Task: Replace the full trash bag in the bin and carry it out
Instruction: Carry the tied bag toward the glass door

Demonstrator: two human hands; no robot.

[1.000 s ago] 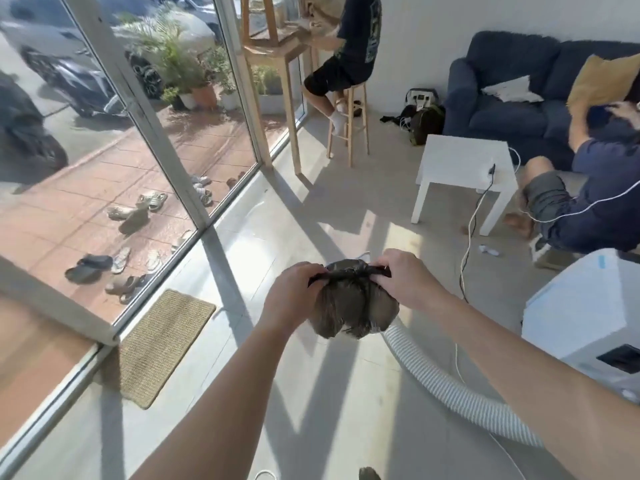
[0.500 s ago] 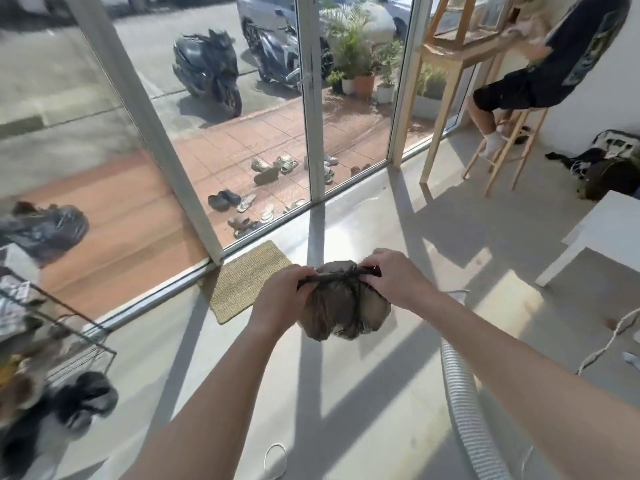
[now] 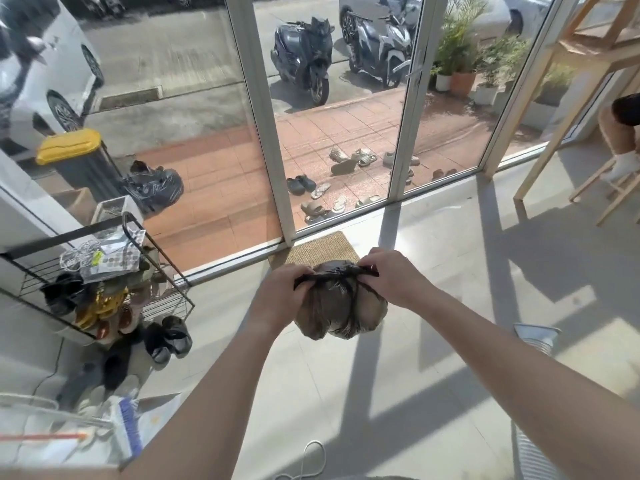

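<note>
A small, full trash bag [image 3: 341,308] of thin dark plastic hangs in front of me above the floor. Its black ties are pulled sideways across the top. My left hand [image 3: 282,292] grips the left end of the ties and my right hand [image 3: 391,277] grips the right end. Outside the glass stands a grey bin with a yellow lid [image 3: 74,157], and a black trash bag [image 3: 152,190] lies beside it on the red paving.
Glass doors with white frames [image 3: 273,168] are straight ahead, with a woven doormat [image 3: 317,252] at their foot. A black wire shoe rack [image 3: 100,271] and shoes stand at left. A wooden table [image 3: 561,112], a stool and a seated person's leg [image 3: 620,147] are at right. A ribbed hose [image 3: 535,339] lies on the floor.
The view has swung left from the sofa side to the glass doors. Both hands have kept hold of the bag's ties, and the bag has come closer to the doormat.
</note>
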